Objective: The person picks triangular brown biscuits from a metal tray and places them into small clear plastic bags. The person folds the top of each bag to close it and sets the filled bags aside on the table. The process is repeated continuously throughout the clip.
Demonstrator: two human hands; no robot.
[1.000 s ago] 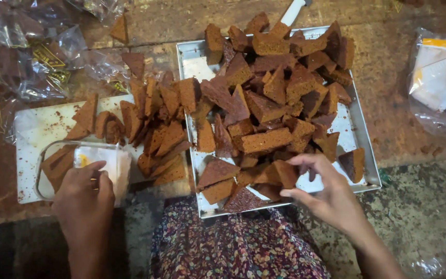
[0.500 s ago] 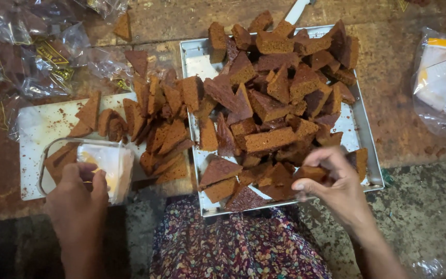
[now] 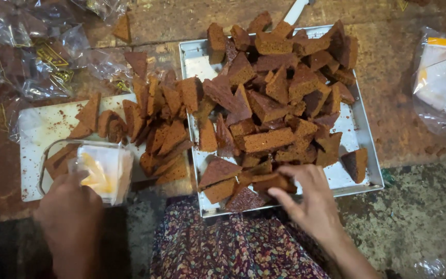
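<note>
A metal tray [image 3: 360, 155] holds a heap of brown triangular cake slices [image 3: 280, 88]. My right hand [image 3: 305, 199] is at the tray's near edge with its fingers closed on one brown cake slice [image 3: 270, 181]. My left hand [image 3: 73, 206] grips a clear plastic container [image 3: 86, 165] with a white and yellow paper inside and a few slices in it. The container rests on a white board [image 3: 42, 129]. More cake slices [image 3: 156, 119] are piled on the board's right side, against the tray.
Crumpled clear plastic wrappers [image 3: 32, 57] lie at the back left. A plastic bag with white and orange contents [image 3: 442, 77] sits at the right. A white knife handle [image 3: 298, 10] pokes out behind the tray. Floral cloth [image 3: 223, 248] covers my lap.
My right hand slid left along the tray's near edge and closed on a slice. My left hand stayed on the plastic container.
</note>
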